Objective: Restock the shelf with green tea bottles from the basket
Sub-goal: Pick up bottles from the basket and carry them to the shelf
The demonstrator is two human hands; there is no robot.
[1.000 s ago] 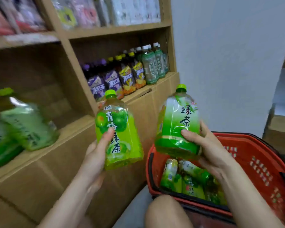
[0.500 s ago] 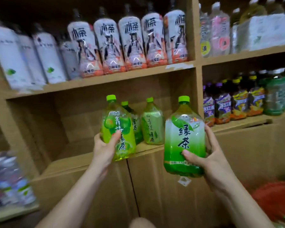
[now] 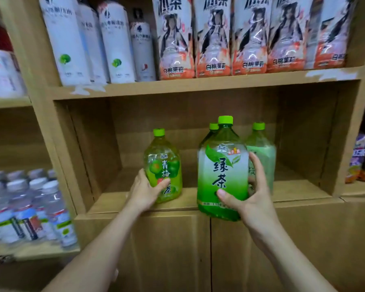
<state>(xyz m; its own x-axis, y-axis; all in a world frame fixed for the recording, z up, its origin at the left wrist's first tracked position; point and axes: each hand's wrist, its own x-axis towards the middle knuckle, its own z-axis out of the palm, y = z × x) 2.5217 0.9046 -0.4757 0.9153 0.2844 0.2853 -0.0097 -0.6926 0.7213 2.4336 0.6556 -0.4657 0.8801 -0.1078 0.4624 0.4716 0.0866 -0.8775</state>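
Observation:
My left hand (image 3: 144,189) grips a yellow-green plum tea bottle (image 3: 163,165) that stands upright on the front of the wooden shelf board (image 3: 299,189). My right hand (image 3: 247,193) holds a larger green tea bottle (image 3: 222,167) upright at the shelf's front edge, its base hanging slightly below the board. Directly behind that bottle stand two more green-capped bottles, one (image 3: 213,127) showing only its cap and shoulder and one (image 3: 261,148) to the right. The basket is out of view.
White and peach-labelled bottles (image 3: 215,36) fill the shelf above. Clear water bottles (image 3: 32,207) stand in the left compartment. Purple drink bottles (image 3: 364,159) show at the right edge. Closed cabinet doors (image 3: 171,253) lie below the shelf.
Both hands moved forward and up with their bottles to the shelf. The plum tea bottle now rests on the board. The view swung left, away from the red basket.

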